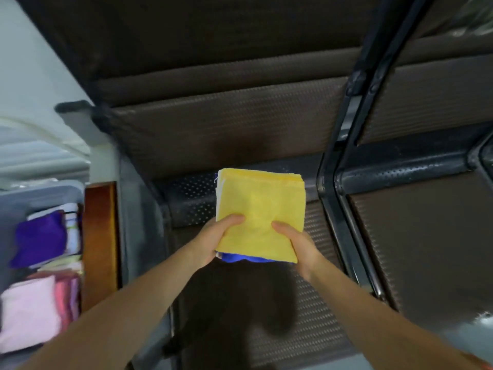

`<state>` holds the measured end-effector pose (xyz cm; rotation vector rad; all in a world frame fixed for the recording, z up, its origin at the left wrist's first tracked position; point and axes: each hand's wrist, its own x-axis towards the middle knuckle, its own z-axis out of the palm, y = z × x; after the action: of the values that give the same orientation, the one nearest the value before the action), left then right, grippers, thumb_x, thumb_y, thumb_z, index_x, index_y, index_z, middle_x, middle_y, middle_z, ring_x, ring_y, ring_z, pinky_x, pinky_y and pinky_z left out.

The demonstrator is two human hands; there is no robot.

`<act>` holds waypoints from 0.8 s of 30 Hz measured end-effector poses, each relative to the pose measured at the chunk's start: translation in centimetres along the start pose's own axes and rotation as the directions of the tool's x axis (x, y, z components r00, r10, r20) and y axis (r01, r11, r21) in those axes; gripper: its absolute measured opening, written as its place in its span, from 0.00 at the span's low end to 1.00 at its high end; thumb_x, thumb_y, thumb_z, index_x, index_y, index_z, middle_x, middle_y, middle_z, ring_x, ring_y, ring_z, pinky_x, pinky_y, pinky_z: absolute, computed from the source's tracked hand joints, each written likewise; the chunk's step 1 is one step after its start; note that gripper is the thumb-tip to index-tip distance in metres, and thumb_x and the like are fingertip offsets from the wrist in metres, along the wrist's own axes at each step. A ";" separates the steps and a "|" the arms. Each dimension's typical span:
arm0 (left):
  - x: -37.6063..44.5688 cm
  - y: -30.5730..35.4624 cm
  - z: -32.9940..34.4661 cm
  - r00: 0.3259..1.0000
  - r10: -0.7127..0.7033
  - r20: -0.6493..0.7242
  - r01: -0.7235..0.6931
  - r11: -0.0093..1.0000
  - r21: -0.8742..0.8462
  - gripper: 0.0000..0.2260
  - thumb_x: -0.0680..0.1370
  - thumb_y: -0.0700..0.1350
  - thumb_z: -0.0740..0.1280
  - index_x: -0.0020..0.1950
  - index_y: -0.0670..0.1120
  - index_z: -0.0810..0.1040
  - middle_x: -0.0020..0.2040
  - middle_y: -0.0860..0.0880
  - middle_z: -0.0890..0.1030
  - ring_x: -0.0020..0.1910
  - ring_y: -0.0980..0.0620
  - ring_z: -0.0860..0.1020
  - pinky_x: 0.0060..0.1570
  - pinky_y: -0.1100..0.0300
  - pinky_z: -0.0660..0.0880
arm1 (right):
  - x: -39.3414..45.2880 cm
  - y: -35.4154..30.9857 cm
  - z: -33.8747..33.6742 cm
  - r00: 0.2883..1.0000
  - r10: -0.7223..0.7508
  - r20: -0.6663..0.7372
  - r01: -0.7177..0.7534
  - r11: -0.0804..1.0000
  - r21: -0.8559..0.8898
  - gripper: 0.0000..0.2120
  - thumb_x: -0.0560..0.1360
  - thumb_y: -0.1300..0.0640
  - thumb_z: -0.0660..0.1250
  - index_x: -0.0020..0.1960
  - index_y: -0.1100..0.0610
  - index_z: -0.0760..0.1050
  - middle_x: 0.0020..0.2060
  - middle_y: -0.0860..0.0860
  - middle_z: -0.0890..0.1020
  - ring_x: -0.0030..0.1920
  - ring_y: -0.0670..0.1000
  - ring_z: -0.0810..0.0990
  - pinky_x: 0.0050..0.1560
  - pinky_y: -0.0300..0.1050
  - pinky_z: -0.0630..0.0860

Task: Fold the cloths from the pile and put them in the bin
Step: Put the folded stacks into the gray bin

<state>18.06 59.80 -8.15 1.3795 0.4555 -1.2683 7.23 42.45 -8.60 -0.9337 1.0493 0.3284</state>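
The person held a folded square stack of cloths, a yellow terry cloth [260, 213] on top and a bright blue cloth [241, 258] showing at its near edge underneath, above the brown perforated metal bench seat [314, 303]. The left hand [213, 241] gripped the stack's near left corner, thumb lying on the yellow face and fingers curled beneath; the right hand [297, 248] did the same at the near right corner. Both hands were closed round the stack, neither slack.

Judged from this, folding was done for these pieces and the step in hand was the carry to the grey plastic bin [40, 196], which stood off the bench's left end, beyond a brown wooden post [100, 244]. The bin already held folded cloths, a purple one [40, 239] towards its far side and a pale pink one [29, 313] nearer. The next move would call for swinging the stack leftward over the post, keeping it level and pinched so the layers do not slide apart, then lowering it flat into a free spot.

Much was unclear. How many cloths made up the stack could not be counted; pale edges at its left side suggested perhaps a white layer between. The fingers under the stack were hidden. The bin was blurred and cut off by the left edge, so its free room was hard to judge. No unfolded pile was in view.
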 end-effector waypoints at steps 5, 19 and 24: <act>-7.1 2.6 -9.4 0.991 0.134 -0.023 -0.133 0.991 0.019 0.32 0.58 0.57 0.76 0.60 0.49 0.76 0.53 0.48 0.83 0.53 0.46 0.81 0.56 0.48 0.77 | -5.3 0.8 11.6 0.994 -0.112 0.005 0.112 0.993 -0.037 0.24 0.67 0.50 0.75 0.60 0.53 0.74 0.54 0.52 0.83 0.55 0.54 0.82 0.59 0.54 0.77; -28.4 1.0 -48.1 0.968 0.080 -0.236 -0.112 0.986 -0.126 0.25 0.64 0.52 0.77 0.59 0.49 0.77 0.53 0.47 0.84 0.54 0.45 0.81 0.59 0.49 0.76 | -12.6 14.8 51.6 0.988 -0.110 0.105 0.129 0.974 -0.188 0.27 0.67 0.49 0.77 0.63 0.57 0.75 0.53 0.52 0.83 0.53 0.53 0.82 0.61 0.52 0.76; -27.1 -5.7 -54.8 0.949 -0.017 -0.315 -0.066 0.966 -0.249 0.13 0.76 0.52 0.67 0.59 0.48 0.76 0.53 0.46 0.83 0.53 0.46 0.81 0.55 0.51 0.76 | -8.7 21.0 56.3 0.992 0.001 0.127 0.040 0.946 -0.322 0.17 0.72 0.51 0.72 0.57 0.54 0.74 0.47 0.49 0.82 0.49 0.51 0.81 0.51 0.45 0.77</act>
<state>26.66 120.08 -0.43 1.3625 0.7928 -0.9305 22.94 100.69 -1.86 -1.2009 0.8833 0.5479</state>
